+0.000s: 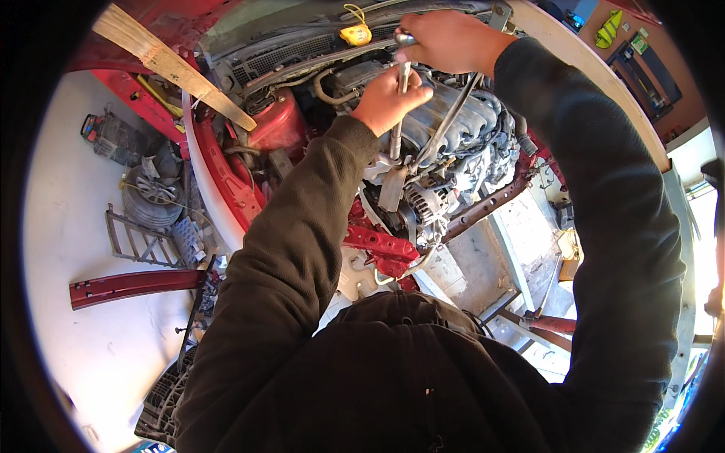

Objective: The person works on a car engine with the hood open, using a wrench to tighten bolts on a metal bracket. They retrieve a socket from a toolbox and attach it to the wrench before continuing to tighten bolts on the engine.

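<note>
My left hand [389,100] is wrapped round the shaft of a long steel socket extension bar [396,136], thumb out to the right. The bar stands nearly upright, its lower end down at the front of the engine [461,113]. At the top, my right hand [451,41] is closed on a ratchet wrench [405,39], whose head shows at the fingertips while most of its handle is hidden. Beside the extension bar, a long metal rod [447,124] slants across the engine. A flat metal plate [391,189] sits below its lower end. The alternator [429,204] is nearby.
A yellow tape measure [355,33] rests near the windscreen base. A wooden prop [177,68] slants in at upper left, over the red bodywork. Left on the floor lie a wheel [153,192], a metal frame [143,238] and a red beam [140,287].
</note>
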The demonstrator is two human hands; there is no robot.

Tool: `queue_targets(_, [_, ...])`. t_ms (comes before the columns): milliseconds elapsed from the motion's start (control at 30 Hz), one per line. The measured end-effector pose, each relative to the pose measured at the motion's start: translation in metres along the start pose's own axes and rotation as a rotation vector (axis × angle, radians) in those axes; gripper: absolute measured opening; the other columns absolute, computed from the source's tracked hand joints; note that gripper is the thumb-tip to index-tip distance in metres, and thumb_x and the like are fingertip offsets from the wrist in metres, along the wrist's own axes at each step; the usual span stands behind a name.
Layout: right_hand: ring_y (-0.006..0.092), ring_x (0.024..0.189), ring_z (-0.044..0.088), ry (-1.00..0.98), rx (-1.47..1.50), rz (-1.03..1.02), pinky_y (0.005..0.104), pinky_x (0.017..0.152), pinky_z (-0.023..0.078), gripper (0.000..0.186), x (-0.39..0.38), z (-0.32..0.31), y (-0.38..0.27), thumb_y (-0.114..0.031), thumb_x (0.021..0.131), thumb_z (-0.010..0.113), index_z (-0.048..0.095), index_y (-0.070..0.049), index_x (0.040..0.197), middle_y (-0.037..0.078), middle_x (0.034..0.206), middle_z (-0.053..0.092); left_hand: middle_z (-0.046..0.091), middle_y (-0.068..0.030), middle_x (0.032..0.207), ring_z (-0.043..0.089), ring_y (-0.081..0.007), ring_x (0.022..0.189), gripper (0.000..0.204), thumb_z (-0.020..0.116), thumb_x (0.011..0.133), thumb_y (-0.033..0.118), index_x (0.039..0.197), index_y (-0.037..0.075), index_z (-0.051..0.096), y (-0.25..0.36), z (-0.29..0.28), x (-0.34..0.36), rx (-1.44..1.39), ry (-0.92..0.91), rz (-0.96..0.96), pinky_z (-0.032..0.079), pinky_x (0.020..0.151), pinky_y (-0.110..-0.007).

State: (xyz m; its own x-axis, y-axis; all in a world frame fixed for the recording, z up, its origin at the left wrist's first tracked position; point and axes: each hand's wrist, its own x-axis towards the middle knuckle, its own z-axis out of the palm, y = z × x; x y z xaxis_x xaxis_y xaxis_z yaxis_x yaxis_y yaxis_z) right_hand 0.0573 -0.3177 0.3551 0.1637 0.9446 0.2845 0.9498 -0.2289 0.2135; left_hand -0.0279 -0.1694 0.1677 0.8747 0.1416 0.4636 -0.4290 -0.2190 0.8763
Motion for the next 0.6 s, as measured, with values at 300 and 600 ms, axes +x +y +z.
queue_targets(300, [0.0484,0.108,0.075,-0.182,0.125,0.406,0.0551,0.094,0.06,0.048,-0.005,-0.027,-0.024,-0.048,0.101,0.067,0.081,-0.003,0.111,0.028,0.112,0.078,0.083,-0.0119,0.101,0.08,-0.0319,0.096,0.029,0.084,0.088,0.031,0.107,0.009,0.081,-0.079,0.002,-0.097,0.717,-0.158,-0.4,0.061,0.087,-0.045])
queue_targets(600, [0.0465,0.105,0.076,-0.149,0.205,0.308,0.0554,0.092,0.06,0.047,-0.002,-0.035,-0.016,-0.047,0.102,0.069,0.081,-0.003,0.113,0.028,0.104,0.079,0.084,-0.0114,0.101,0.081,-0.0292,0.095,0.024,0.087,0.088,0.028,0.103,0.01,0.084,-0.083,0.006,-0.104,0.778,-0.096,-0.363,0.062,0.088,-0.041])
